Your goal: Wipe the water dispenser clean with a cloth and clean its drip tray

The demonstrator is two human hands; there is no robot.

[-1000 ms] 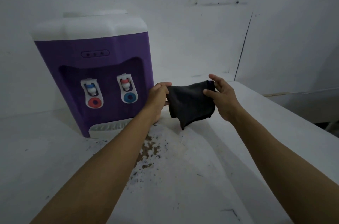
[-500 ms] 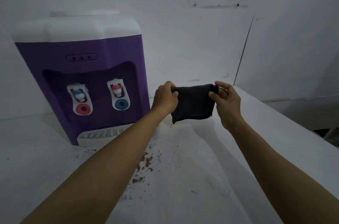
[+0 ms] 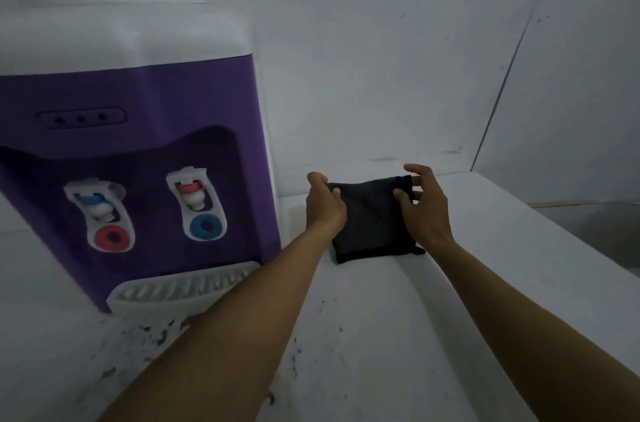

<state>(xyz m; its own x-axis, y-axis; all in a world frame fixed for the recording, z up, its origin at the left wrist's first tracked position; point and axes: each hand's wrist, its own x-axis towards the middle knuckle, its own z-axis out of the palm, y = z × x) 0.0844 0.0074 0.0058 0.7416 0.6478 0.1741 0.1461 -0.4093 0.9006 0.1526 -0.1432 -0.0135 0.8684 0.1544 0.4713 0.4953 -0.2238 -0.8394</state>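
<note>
My left hand (image 3: 325, 205) grips the folded black cloth (image 3: 367, 219) at its top left corner, my right hand (image 3: 425, 214) pinches its right edge, three o'clock of the water dispenser (image 3: 138, 92).

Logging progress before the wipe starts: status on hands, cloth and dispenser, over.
Left hand grips black cloth, right hand pinches its other edge. Water dispenser untouched, drip tray in place. Nothing between.

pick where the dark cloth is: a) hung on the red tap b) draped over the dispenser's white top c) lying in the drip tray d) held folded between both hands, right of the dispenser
d: the left hand and right hand pinch the folded dark cloth at its upper corners, clear of the water dispenser.
</note>
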